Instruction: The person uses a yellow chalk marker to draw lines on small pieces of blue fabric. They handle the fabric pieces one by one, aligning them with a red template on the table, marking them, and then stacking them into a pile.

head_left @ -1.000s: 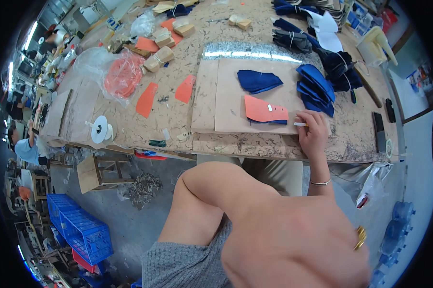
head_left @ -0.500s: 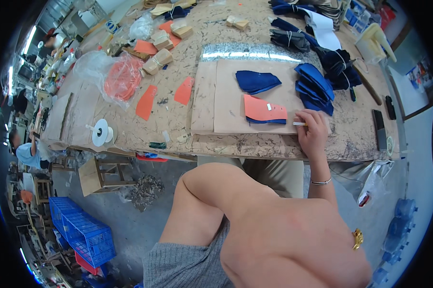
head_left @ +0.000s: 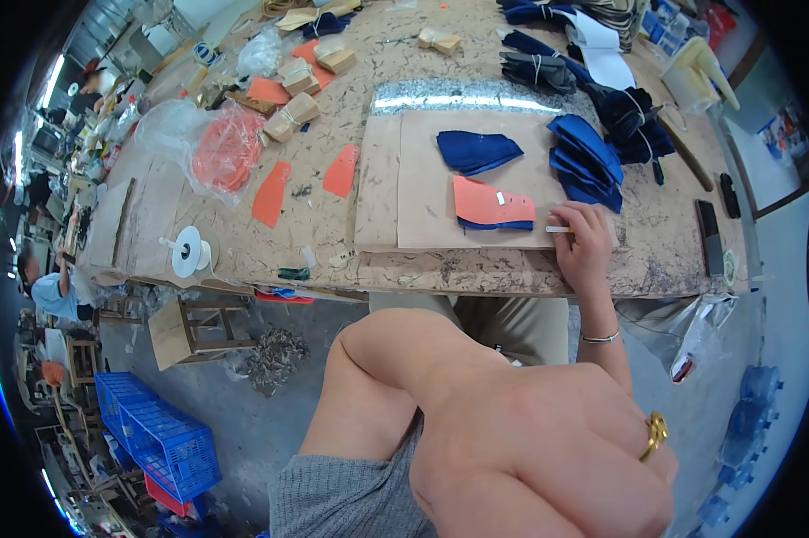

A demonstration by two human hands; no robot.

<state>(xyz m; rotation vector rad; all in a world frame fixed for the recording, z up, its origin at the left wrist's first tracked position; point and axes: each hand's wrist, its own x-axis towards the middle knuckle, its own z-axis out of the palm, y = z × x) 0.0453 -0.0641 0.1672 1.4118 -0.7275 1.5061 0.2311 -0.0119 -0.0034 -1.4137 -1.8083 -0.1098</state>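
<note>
Just at the lower right, very close to the view, is my left hand [head_left: 548,439], with a gold ring. Its fingers are curled and their tips hidden, so what they hold, if anything, does not show. My right hand [head_left: 586,247] rests at the table's front edge, fingers closed on a slim white pen-like stick [head_left: 559,229]. Left of that hand, an orange template [head_left: 490,203] lies over a dark blue fabric piece [head_left: 494,224] on a tan board [head_left: 413,224]. Another blue stack [head_left: 478,152] lies behind it, and fanned blue pieces [head_left: 586,161] lie to the right.
Loose orange templates [head_left: 270,195] and a plastic bag of orange pieces [head_left: 228,151] lie on the left. A white spool [head_left: 189,249] stands near the front edge. Tied dark bundles [head_left: 627,115] lie back right. A blue crate [head_left: 167,448] and wooden stool [head_left: 185,332] stand on the floor.
My left hand has shifted slightly left and its ring has moved up a little. My right hand keeps the white stick in the same place; the fabric and template stay put.
</note>
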